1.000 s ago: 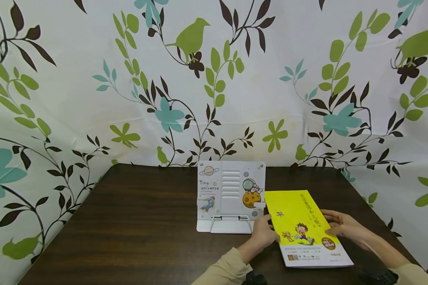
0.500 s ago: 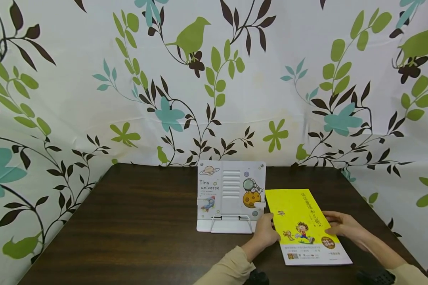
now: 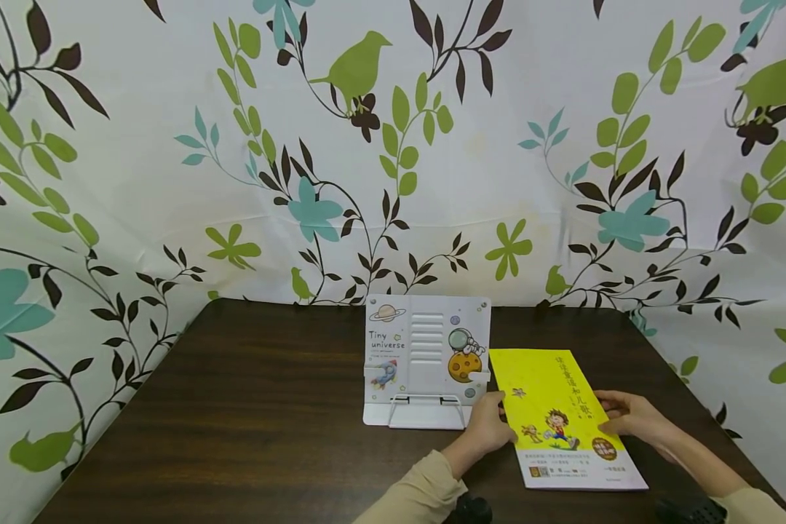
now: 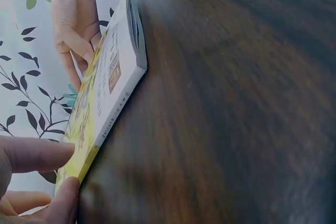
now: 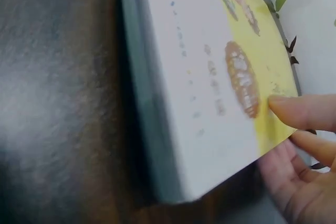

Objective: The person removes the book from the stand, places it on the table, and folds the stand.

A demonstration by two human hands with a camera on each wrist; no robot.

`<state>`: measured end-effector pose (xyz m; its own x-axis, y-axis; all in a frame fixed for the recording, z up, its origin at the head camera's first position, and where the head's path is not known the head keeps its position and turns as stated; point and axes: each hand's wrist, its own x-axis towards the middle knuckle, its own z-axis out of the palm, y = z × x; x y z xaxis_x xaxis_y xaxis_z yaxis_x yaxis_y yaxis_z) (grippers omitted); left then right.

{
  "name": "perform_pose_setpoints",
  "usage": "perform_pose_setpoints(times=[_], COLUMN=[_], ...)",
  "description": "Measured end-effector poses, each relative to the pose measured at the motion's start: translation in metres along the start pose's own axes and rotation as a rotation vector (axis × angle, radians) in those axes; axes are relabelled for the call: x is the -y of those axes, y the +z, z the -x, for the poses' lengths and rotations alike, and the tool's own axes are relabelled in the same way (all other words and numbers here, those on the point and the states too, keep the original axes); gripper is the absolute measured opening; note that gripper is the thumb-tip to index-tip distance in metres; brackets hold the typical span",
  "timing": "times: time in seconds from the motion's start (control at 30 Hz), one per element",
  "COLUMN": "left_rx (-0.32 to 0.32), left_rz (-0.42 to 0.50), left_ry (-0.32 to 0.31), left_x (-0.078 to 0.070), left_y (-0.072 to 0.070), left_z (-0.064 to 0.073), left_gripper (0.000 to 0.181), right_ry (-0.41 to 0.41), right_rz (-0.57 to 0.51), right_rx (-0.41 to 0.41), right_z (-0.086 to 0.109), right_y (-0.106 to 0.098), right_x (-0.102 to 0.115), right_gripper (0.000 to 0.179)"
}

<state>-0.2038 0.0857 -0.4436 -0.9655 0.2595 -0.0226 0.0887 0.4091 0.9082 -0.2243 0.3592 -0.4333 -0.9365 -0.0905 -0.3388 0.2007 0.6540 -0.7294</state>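
A yellow book (image 3: 542, 393) with a white lower band lies at the right of the dark table, its cover facing up and showing a running cartoon child. At its left edge is my left hand (image 3: 489, 423), gripping the spine side between thumb and fingers. My right hand (image 3: 634, 418) pinches the opposite edge, thumb on the cover and fingers beneath, as the right wrist view shows. Just left of the book stands a white book stand (image 3: 426, 356) printed with a rocket, a planet and an astronaut; the left hand is close to its lower right corner.
The dark wooden table (image 3: 255, 407) stretches left of the stand. Behind it hangs a white cloth (image 3: 452, 175) patterned with leaves and birds. Dark objects, partly cut off, sit by both wrists at the bottom edge.
The book and both hands have barely moved over the last second. The whole head view has shifted very slightly. Both hands keep their hold on the book.
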Motion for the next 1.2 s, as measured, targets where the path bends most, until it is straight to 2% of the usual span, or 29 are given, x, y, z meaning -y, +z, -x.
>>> perform_pose_setpoints(times=[0.13,0.23,0.43,0.6,0.7,0.9,1.0,1.1,1.2], left_rx=[0.020,0.034,0.087,0.149,0.157,0.074,0.020,-0.027,-0.093], left_rz=[-0.008,-0.037,-0.072,-0.052,-0.007,0.106,0.115,0.146,0.152], left_ry=[0.003,0.034,0.091,0.148,0.169,0.221,0.256,0.250,0.280], left_x=[0.000,-0.001,-0.010,-0.021,-0.025,-0.020,-0.016,-0.012,-0.006], left_y=[-0.001,-0.002,-0.010,-0.028,-0.042,-0.077,-0.098,-0.119,-0.139], left_z=[0.000,0.001,0.006,0.009,0.012,0.013,0.013,0.014,0.016], left_gripper=[0.071,0.069,0.058,0.053,0.052,0.051,0.050,0.050,0.048], right_ry=[0.047,0.056,-0.005,-0.081,-0.122,-0.180,-0.210,-0.261,-0.309], right_rz=[0.045,0.072,0.062,0.073,0.086,0.090,0.072,0.051,0.051], right_rx=[-0.007,-0.030,-0.069,-0.071,-0.058,-0.057,-0.056,-0.050,-0.044], right_z=[-0.004,-0.005,-0.006,-0.009,-0.011,-0.013,-0.012,-0.013,-0.015], right_y=[-0.003,-0.005,-0.003,-0.001,0.001,0.009,0.013,0.017,0.024], right_x=[0.003,0.005,0.017,0.034,0.045,0.071,0.083,0.093,0.105], right_gripper=[0.079,0.079,0.078,0.076,0.076,0.075,0.076,0.076,0.073])
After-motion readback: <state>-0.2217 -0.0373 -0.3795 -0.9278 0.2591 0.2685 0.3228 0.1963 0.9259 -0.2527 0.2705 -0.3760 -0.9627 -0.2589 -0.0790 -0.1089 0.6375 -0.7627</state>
